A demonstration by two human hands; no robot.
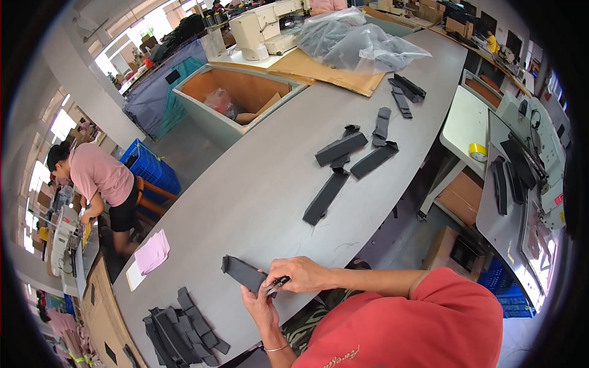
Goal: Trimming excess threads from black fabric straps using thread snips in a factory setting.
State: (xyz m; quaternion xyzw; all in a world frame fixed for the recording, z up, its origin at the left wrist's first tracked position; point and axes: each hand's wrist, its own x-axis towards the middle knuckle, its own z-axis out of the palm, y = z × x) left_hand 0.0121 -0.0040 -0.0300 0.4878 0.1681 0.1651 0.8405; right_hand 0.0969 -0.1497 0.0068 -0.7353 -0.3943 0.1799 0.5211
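Observation:
My left hand (262, 306) pinches one end of a dark grey fabric strip (243, 272) just over the near edge of the table. In my right hand (300, 274) is a pair of small thread snips (278, 284), its blades at the end of the strip by my left fingers. The strip's far end points left, with a folded tab. To the left of my hands lies a pile of similar dark strips (181, 331). Further along the table several more loose strips (340, 148) are scattered. Whether the blades are closed on a thread is too small to tell.
The long grey table (208, 208) runs away to the upper right. On it are pink papers (151, 252), cardboard (331, 72) and clear plastic bags (362, 46). An open bin (245, 98) stands beyond. A person (104, 178) works at the left; a sewing machine (257, 30) stands behind.

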